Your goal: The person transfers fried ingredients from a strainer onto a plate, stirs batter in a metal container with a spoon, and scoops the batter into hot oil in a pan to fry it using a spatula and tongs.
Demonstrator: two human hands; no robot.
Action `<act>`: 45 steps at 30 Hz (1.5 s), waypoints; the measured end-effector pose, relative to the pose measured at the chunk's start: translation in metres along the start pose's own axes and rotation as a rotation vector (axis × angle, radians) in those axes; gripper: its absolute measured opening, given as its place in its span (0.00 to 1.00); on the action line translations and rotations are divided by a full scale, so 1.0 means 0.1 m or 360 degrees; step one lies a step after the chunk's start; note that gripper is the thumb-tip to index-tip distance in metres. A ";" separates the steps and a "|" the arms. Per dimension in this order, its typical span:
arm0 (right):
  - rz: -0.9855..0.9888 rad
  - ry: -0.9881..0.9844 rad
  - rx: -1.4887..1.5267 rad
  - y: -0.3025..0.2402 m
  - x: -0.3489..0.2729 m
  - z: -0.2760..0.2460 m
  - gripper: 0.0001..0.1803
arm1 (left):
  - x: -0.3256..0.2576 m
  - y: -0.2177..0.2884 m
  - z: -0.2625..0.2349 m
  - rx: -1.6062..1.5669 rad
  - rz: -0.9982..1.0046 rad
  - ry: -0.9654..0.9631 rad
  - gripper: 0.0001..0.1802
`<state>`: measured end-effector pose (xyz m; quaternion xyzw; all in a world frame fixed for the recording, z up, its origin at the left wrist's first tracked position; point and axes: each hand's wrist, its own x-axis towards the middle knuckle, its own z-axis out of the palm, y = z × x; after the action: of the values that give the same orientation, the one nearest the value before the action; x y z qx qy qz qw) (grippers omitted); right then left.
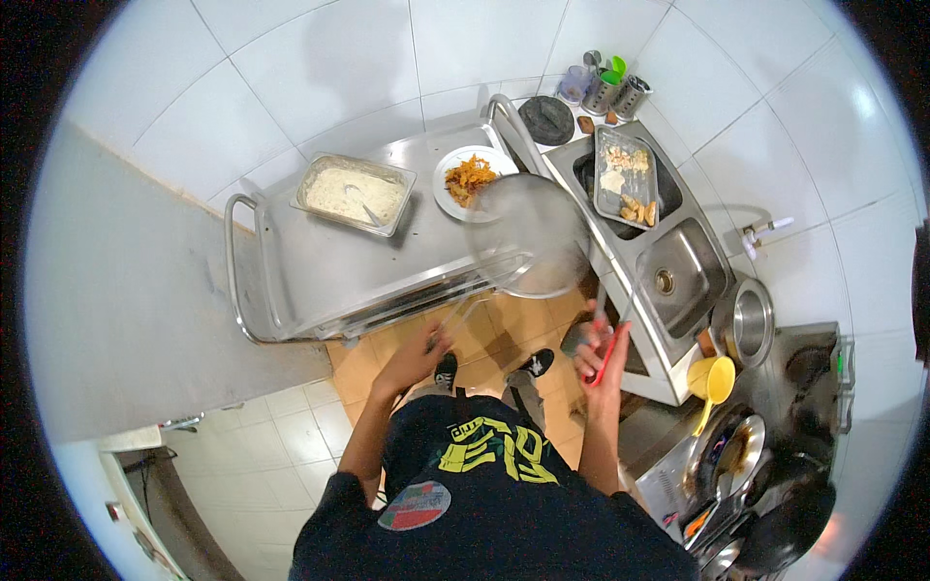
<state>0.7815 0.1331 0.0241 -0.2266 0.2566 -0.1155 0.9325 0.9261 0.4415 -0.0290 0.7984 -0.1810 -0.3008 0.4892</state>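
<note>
My left hand [412, 360] is closed round the thin handle of a large round mesh strainer [544, 254], smeared by motion. The strainer hovers beside the trolley's right end, overlapping the edge of a white plate [449, 201] in this view. Orange-brown fried food [469, 176] lies on that plate. In my right hand [593, 363] is a pair of tongs [610, 354] with red grips, its metal arms pointing away from me toward the sink. Left of the plate, a rectangular metal pan [308, 204] contains pale batter [341, 190] with a spoon resting in it.
The steel trolley [281, 281] has raised rail handles. At right, a double sink [693, 257] has a food tray [604, 205] across one basin. Near it stand a steel pot [751, 321], a yellow dipper [713, 378], several pans [746, 445] and a stone mortar [546, 120].
</note>
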 end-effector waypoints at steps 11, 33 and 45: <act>0.0262 -0.0100 0.0148 1.13 -0.46 0.01 0.33 | -0.78 -0.45 -0.99 -0.0579 -0.0514 -0.0029 0.11; -0.0979 0.1003 -0.0525 0.79 -4.76 -2.46 0.23 | -1.62 0.88 2.70 0.0777 0.1208 0.0114 0.19; -0.1298 0.1182 -0.0118 0.44 -5.88 -3.55 0.22 | -2.49 1.38 4.59 0.0473 0.0715 -0.0599 0.16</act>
<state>0.1023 0.2374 -0.0182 -0.2842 0.4636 -0.5303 0.6504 0.4372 0.2149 0.0131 0.7317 -0.4817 -0.2978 0.3794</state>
